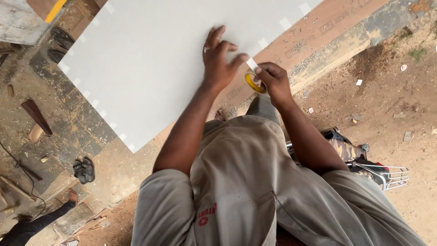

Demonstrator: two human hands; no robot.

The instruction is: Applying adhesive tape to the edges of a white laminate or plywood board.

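A large pale grey sheet (150,59) lies flat on a brown board (318,32), with short strips of white tape along its edges. My left hand (218,57) rests flat on the sheet near its right edge, fingers spread, thumb on a white tape strip (251,64). My right hand (273,79) grips a roll of tape with a yellow core (253,83) just off the sheet's edge. The strip runs from the roll up under my left thumb.
Sawdust covers the board and the dirt ground (391,91). A pair of dark sandals (84,169) lies on the floor at left. Another person's leg and bare foot (68,198) show at lower left. A parked two-wheeler's metal rack (387,175) is at right.
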